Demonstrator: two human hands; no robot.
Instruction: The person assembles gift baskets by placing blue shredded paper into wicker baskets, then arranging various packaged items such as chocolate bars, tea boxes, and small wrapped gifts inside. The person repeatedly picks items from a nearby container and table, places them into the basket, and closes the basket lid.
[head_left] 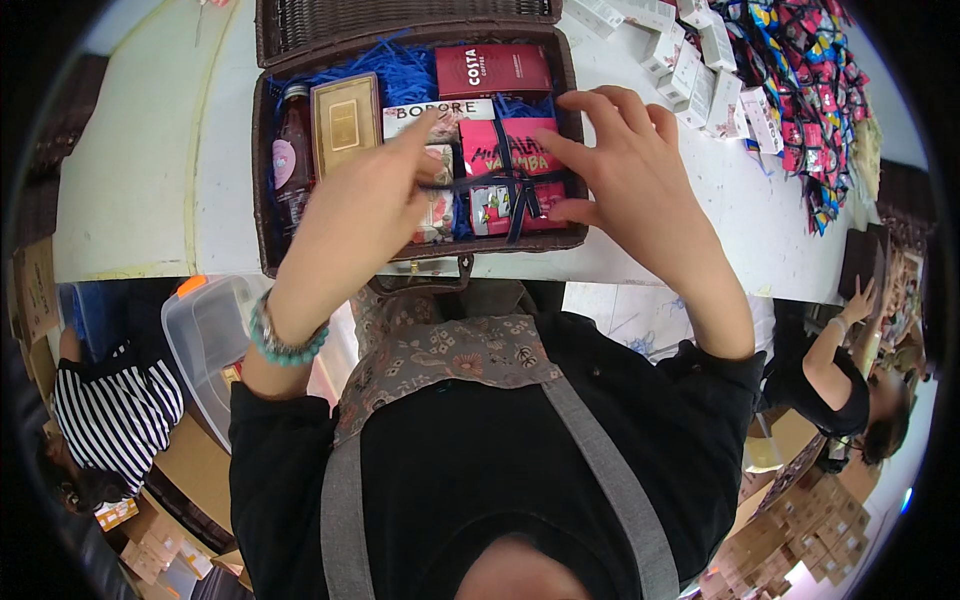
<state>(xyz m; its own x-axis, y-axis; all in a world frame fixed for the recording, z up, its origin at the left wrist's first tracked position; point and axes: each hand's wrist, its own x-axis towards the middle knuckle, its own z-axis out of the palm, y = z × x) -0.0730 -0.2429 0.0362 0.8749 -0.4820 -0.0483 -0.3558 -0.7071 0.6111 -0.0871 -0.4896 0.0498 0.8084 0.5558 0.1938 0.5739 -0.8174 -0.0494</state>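
Observation:
A brown wicker hamper [264,160] with blue shredded paper [400,60] holds a dark red box [490,70], a gold box [340,120], a bottle [292,160], a white floral box [396,118] and pink packets [490,145] tied with dark ribbon [520,200]. My left hand [355,210] is over the hamper, closed on the ribbon where it stretches left from the packets. At the packets' right side, my right hand [625,190] has its fingers apart and curved, fingertips at or near their edge and the hamper's rim.
The white table [140,200] carries white cartons [690,75] and piled colourful packets [815,120] at right. Below its edge stands a clear plastic bin [200,350]. Co-workers are at left, in a striped top [115,410], and at right [820,380]. Cardboard boxes [810,520] are stacked behind.

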